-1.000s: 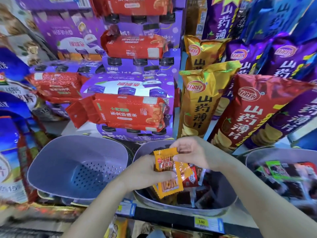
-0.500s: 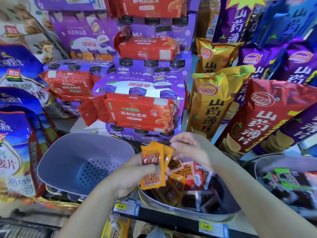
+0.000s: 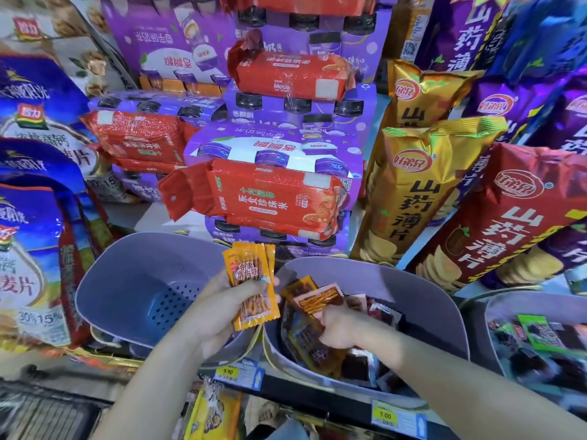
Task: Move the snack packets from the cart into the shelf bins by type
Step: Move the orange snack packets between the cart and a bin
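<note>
Your left hand grips a small fanned stack of orange packets, thumb across the front and fingers curled behind. The stack stands upright over the gap between the left bin and the middle bin, just above their touching rims. Your right hand is down inside the middle bin, knuckles up and fingers curled into the loose packets heaped there: orange, pink, dark brown and black ones lying at all angles. It may be closing on a brown packet beneath it, but the blur and the hand's own back hide the fingertips, so you cannot tell whether it holds one. The left bin shows its perforated floor. The right bin at the frame edge carries green and dark packets. Yellow price tags sit on the shelf edge below the bins, and tall chip bags lean behind them.
</note>
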Motion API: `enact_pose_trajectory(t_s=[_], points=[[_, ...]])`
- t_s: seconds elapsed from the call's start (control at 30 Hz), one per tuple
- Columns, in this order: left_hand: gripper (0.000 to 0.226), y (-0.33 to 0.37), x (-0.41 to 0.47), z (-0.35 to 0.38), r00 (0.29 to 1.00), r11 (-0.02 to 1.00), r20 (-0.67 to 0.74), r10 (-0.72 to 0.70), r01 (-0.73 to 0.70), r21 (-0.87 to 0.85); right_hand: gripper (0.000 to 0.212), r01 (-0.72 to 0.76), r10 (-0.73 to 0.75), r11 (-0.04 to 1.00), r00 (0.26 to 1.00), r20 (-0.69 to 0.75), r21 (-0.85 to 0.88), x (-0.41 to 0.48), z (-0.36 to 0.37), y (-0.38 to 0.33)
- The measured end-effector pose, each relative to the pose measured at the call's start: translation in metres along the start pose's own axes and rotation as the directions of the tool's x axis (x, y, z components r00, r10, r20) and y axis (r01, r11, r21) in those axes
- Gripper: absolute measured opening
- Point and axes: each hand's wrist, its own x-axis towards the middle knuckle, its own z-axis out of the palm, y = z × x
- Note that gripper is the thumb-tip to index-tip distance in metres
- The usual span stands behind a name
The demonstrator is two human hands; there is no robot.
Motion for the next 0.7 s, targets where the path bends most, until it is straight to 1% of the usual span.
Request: enact_pose_trajectory(t_s=[0.07, 0.17, 0.27, 0.37, 0.5, 0.57, 0.63, 0.67, 0.7], points=[[0.029, 0.0, -0.001, 0.0, 1.0, 1.0, -0.002, 0.002, -0.002, 0.002, 0.036, -0.035, 0.034, 0.999, 0.999, -0.027, -0.037, 0.007, 0.011, -0.007], [0.031, 0.001, -0.001, 0.001, 1.0, 1.0, 0.0, 0.004, -0.004, -0.003, 0.055, -0.104, 0.083, 0.982, 0.987, -0.136, -0.155, 0.013, 0.027, -0.014], [0.032, 0.002, -0.001, 0.002, 1.0, 1.0, 0.003, 0.003, -0.003, 0.009, 0.055, -0.155, 0.097, 0.949, 0.972, -0.216, -0.273, 0.015, 0.033, -0.013], [0.031, 0.003, 0.0, 0.002, 1.0, 1.0, 0.002, 0.0, 0.0, 0.007, 0.06, -0.151, 0.075, 0.926, 0.972, -0.222, -0.346, 0.014, 0.032, -0.01], [0.03, 0.004, 0.001, 0.005, 1.0, 1.0, 0.001, -0.011, 0.011, 0.012, 0.063, -0.124, 0.054, 0.876, 0.986, -0.161, -0.466, 0.005, 0.031, -0.003], [0.03, 0.004, 0.0, 0.006, 1.0, 1.0, 0.01, -0.009, 0.009, 0.024, 0.063, -0.096, 0.021, 0.862, 0.988, -0.154, -0.499, -0.001, 0.028, -0.001], [0.031, 0.005, 0.0, 0.007, 1.0, 0.999, 0.018, -0.008, 0.007, 0.032, 0.059, -0.081, 0.019, 0.894, 0.989, -0.144, -0.441, -0.008, 0.019, 0.004], [0.031, 0.005, 0.0, 0.008, 1.0, 0.999, 0.022, -0.01, 0.009, 0.032, 0.049, -0.047, 0.004, 0.92, 0.994, -0.112, -0.388, -0.013, 0.013, 0.006], [0.031, 0.006, 0.0, 0.008, 1.0, 0.999, 0.024, -0.013, 0.012, 0.033, 0.032, -0.021, -0.01, 0.934, 0.996, -0.086, -0.356, -0.017, 0.006, 0.009]])
